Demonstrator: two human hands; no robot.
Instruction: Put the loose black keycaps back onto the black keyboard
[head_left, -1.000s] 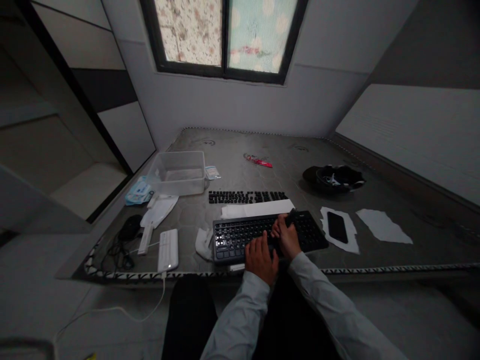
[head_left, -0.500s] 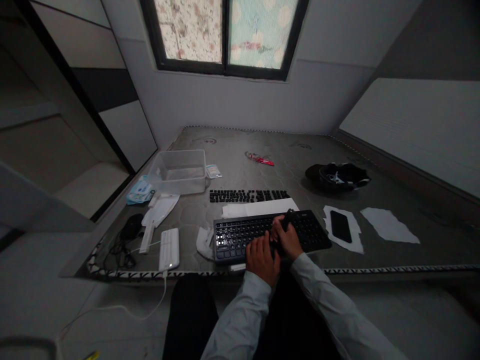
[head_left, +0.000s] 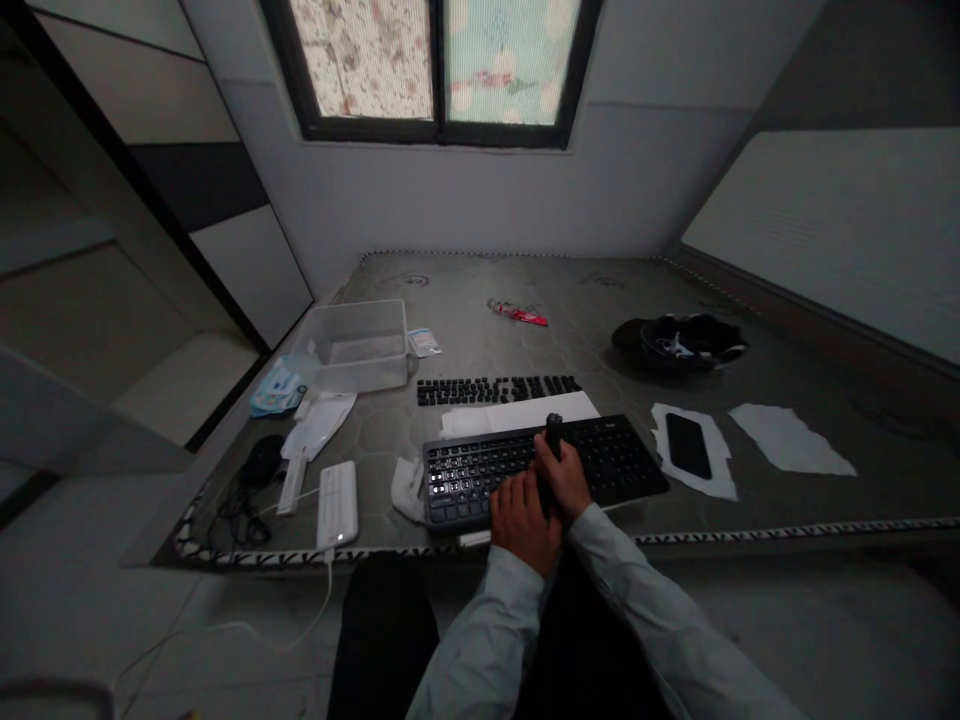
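Observation:
A dark keyboard [head_left: 465, 475] lies in front of me; pale spots show among the keys at its left. My right hand [head_left: 568, 478] is closed around a slim black stick-like tool [head_left: 554, 428], held upright over the keyboard's middle. The tool's lower end is hidden by my hands, so its kind cannot be made out. My left hand [head_left: 523, 522] rests on the keyboard's front part, fingers laid over it, close against my right hand. Behind the keyboard, loose black keycaps [head_left: 465, 391] are laid out in rows, with white paper [head_left: 517, 413] between.
To the left stand a clear plastic box [head_left: 352, 350], a cabled white power bank [head_left: 338, 503] and a black mouse [head_left: 262, 460]. A phone [head_left: 688, 446] on paper and a black cap [head_left: 675, 342] lie right. A red packet [head_left: 519, 314] lies farther back.
My right hand has turned the black tool from slanted to nearly upright and shifted slightly left. My left hand stays about where it was. The view has tilted a little.

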